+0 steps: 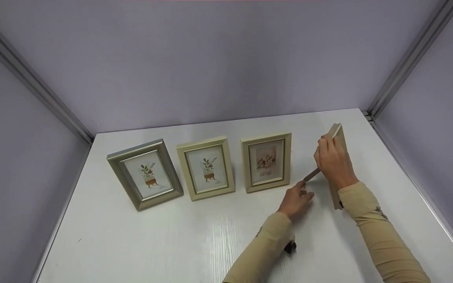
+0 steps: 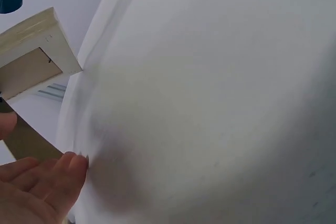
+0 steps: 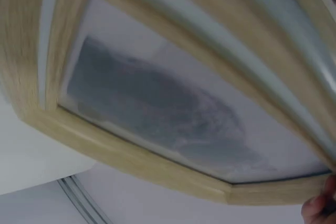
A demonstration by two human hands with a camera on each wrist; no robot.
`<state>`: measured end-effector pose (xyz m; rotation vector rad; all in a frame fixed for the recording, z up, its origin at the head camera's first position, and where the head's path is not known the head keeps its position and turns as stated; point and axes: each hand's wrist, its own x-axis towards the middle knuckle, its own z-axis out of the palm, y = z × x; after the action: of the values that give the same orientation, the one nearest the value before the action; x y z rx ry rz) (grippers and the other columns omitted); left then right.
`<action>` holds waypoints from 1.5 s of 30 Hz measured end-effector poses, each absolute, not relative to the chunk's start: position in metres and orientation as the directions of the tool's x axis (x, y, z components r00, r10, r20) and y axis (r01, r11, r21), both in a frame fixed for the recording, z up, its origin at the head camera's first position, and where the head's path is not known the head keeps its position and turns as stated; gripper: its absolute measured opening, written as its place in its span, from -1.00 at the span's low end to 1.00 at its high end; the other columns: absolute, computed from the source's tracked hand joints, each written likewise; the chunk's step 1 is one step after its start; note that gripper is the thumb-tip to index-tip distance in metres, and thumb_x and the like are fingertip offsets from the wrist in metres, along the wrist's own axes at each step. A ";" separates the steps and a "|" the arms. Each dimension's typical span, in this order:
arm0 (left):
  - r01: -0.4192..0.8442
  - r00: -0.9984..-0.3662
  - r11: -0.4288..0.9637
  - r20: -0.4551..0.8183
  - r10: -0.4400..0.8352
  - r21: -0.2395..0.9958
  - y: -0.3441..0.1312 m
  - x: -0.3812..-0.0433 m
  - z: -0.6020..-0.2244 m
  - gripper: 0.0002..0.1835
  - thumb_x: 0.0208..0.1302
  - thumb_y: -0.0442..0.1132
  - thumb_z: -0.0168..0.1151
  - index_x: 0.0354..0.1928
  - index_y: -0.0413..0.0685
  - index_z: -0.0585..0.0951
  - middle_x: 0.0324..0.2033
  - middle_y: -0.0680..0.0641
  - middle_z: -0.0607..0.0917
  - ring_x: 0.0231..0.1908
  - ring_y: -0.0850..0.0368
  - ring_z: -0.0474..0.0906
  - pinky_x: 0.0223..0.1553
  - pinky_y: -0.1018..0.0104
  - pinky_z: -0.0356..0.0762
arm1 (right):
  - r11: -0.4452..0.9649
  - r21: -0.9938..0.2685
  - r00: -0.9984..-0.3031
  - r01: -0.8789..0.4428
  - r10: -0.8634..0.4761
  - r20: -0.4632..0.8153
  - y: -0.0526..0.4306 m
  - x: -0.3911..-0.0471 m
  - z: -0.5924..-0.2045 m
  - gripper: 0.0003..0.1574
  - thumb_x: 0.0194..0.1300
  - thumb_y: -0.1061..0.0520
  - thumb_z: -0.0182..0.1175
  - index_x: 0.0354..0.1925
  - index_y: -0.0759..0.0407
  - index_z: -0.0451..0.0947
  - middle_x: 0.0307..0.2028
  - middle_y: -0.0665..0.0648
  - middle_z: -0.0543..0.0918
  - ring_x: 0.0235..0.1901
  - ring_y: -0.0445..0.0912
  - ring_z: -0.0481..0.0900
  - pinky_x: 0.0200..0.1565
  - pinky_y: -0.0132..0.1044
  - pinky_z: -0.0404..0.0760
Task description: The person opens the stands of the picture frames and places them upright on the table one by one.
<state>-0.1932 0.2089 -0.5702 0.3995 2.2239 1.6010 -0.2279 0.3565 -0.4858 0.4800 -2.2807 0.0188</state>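
On the right of the table, my right hand [image 1: 332, 161] grips the upper edge of a cream picture frame [image 1: 336, 205], which stands almost edge-on to the head view. A narrow support leg [image 1: 311, 175] slants out from its back. My left hand [image 1: 295, 202] touches the lower end of that leg. The left wrist view shows the fingers [image 2: 60, 182] nearly straight against the leg, with the thumb apart. In the right wrist view the picture frame [image 3: 142, 148] fills most of the picture, with fingertips [image 3: 315, 208] at its lower right edge.
Left of my hands stand a cream frame with a pinkish print [image 1: 266, 188], a pale yellow frame with a plant print [image 1: 212, 195] and a silver-grey frame with a similar print [image 1: 159, 202]. Grey-lilac walls [image 1: 226, 59] enclose the white table [image 1: 151, 243].
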 end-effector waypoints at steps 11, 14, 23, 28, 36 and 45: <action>-0.016 -0.875 0.344 -0.179 0.449 0.939 0.208 -0.192 -0.570 -0.43 0.39 -0.21 0.23 0.40 -0.19 0.43 0.20 -0.24 0.62 0.21 -0.02 0.55 0.22 0.16 0.47 | 0.906 -0.040 -0.600 -0.422 -0.246 0.761 0.340 -0.223 -0.502 -0.77 0.18 0.43 0.26 -0.22 0.50 0.41 -0.20 0.42 0.54 -0.42 0.24 0.56 -0.48 0.06 0.62; -0.009 -0.877 0.350 -0.176 0.448 0.937 0.207 -0.191 -0.570 -0.39 0.39 -0.21 0.20 0.43 -0.24 0.37 0.25 -0.25 0.57 0.27 -0.03 0.49 0.27 0.17 0.42 | 0.898 -0.083 -0.600 -0.432 -0.217 0.770 0.336 -0.220 -0.504 -0.73 0.23 0.35 0.28 -0.19 0.49 0.43 -0.17 0.40 0.54 -0.48 0.19 0.55 -0.56 0.05 0.59; -0.041 -0.885 0.314 -0.180 0.429 0.949 0.209 -0.195 -0.567 -0.40 0.50 -0.22 0.06 0.51 -0.17 0.27 0.45 -0.14 0.36 0.45 0.02 0.23 0.42 0.19 0.17 | 0.881 -0.160 -0.617 -0.446 -0.173 0.768 0.323 -0.209 -0.512 -0.63 0.46 0.13 0.15 -0.08 0.49 0.46 -0.04 0.43 0.52 -0.43 0.25 0.62 -0.49 0.12 0.63; -0.052 -0.900 0.282 -0.167 0.402 0.958 0.209 -0.196 -0.568 -0.47 0.56 -0.22 -0.03 0.51 0.02 0.29 0.45 -0.02 0.37 0.45 0.07 0.23 0.42 0.15 0.18 | 0.867 -0.177 -0.629 -0.466 -0.184 0.756 0.318 -0.207 -0.513 -0.64 0.25 0.33 0.27 -0.03 0.51 0.48 0.01 0.46 0.51 -0.31 0.30 0.66 -0.37 0.19 0.66; -0.014 -0.894 0.284 -0.139 0.425 0.959 0.207 -0.193 -0.569 -0.39 0.46 -0.37 -0.06 0.54 -0.15 0.23 0.47 -0.14 0.33 0.46 0.00 0.21 0.42 0.16 0.17 | 0.880 -0.181 -0.643 -0.440 -0.168 0.747 0.322 -0.217 -0.511 -0.65 0.53 0.12 0.13 -0.01 0.46 0.47 0.02 0.45 0.48 -0.44 0.26 0.63 -0.49 0.16 0.62; 0.006 -0.882 0.317 -0.144 0.449 0.948 0.202 -0.189 -0.569 -0.48 0.49 -0.26 0.03 0.42 -0.29 0.37 0.24 -0.23 0.57 0.17 -0.01 0.56 0.21 0.17 0.46 | 0.903 -0.198 -0.663 -0.380 -0.117 0.739 0.332 -0.238 -0.508 -0.66 0.36 0.26 0.31 -0.04 0.45 0.44 -0.01 0.47 0.45 -0.45 0.29 0.61 -0.51 0.18 0.61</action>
<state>-0.1891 0.2023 -0.5691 0.4054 2.2064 1.5866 -0.2377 0.3320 -0.5080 0.3529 -2.2807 0.4342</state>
